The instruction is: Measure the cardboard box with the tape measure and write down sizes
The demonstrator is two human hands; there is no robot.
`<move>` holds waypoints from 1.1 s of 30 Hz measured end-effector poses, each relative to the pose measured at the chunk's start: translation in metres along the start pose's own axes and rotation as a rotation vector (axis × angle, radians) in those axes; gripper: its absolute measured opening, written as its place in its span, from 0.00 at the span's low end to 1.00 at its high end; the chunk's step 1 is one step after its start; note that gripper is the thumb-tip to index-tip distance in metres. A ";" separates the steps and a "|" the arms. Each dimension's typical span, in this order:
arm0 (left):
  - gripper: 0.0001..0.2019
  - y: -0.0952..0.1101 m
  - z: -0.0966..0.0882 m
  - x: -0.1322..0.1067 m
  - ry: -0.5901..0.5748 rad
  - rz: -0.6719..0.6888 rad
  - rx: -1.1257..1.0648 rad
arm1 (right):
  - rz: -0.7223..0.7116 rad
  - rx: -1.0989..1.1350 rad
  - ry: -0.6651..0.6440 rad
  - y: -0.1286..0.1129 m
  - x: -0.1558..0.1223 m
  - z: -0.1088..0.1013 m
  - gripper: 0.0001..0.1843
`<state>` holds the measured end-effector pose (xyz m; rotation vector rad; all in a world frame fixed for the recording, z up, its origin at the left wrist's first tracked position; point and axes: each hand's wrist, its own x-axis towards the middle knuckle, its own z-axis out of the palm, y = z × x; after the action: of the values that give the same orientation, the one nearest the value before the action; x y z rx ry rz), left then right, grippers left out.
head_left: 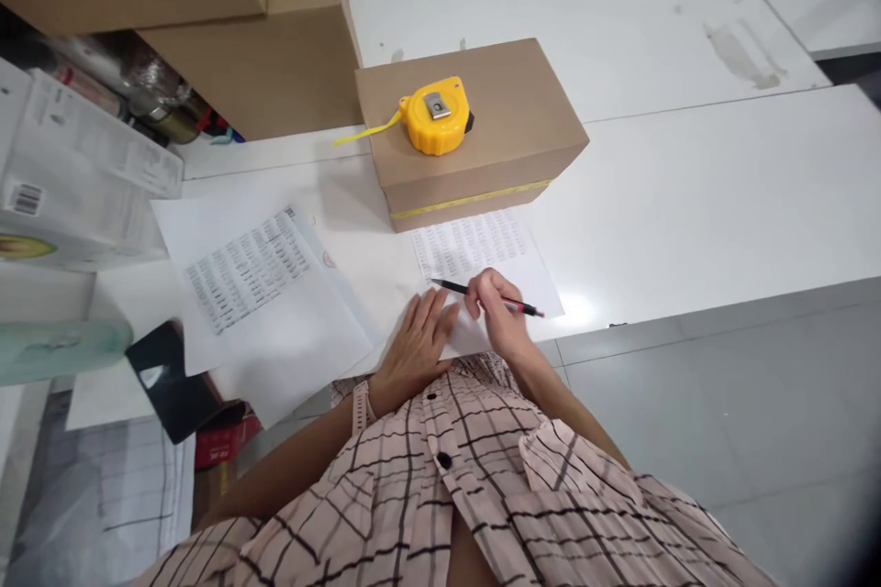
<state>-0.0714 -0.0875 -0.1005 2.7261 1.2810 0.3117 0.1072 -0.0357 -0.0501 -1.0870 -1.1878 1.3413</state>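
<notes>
My right hand (501, 312) is closed round a black pen (485, 295) with a red end, its tip on a printed sheet (474, 246) of small figures. My left hand (415, 347) lies flat with fingers stretched out on the lower part of the same sheet, holding nothing. Just beyond the sheet stands a small cardboard box (509, 124) with a yellow tape measure (436, 116) on top, its tape tip pulled out to the left.
A second printed sheet (254, 284) lies to the left on the white table (688, 193). A black phone (169, 376) and a pale green bottle (61, 348) lie at the left edge. Big cardboard boxes (262, 64) and a white carton (69, 174) stand behind.
</notes>
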 end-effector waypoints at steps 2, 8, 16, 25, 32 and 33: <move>0.41 -0.001 0.005 -0.006 0.079 -0.009 -0.016 | 0.024 -0.073 -0.004 0.015 0.009 0.017 0.21; 0.38 -0.002 0.015 -0.013 0.155 -0.031 -0.017 | -0.052 -0.278 -0.082 0.034 0.022 0.030 0.14; 0.42 -0.003 0.015 -0.011 0.146 -0.079 -0.053 | 0.066 -0.265 0.026 0.038 0.019 0.023 0.13; 0.43 -0.001 0.017 -0.011 0.163 -0.088 -0.058 | 0.029 -0.406 0.032 0.035 0.017 0.020 0.10; 0.44 0.000 0.017 -0.010 0.149 -0.090 -0.090 | 0.003 -0.455 0.053 0.042 0.016 0.019 0.15; 0.44 0.000 0.017 -0.010 0.145 -0.091 -0.093 | 0.002 -0.461 0.049 0.044 0.016 0.019 0.15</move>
<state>-0.0738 -0.0955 -0.1186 2.5998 1.3831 0.5538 0.0819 -0.0220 -0.0914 -1.4341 -1.5016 1.0578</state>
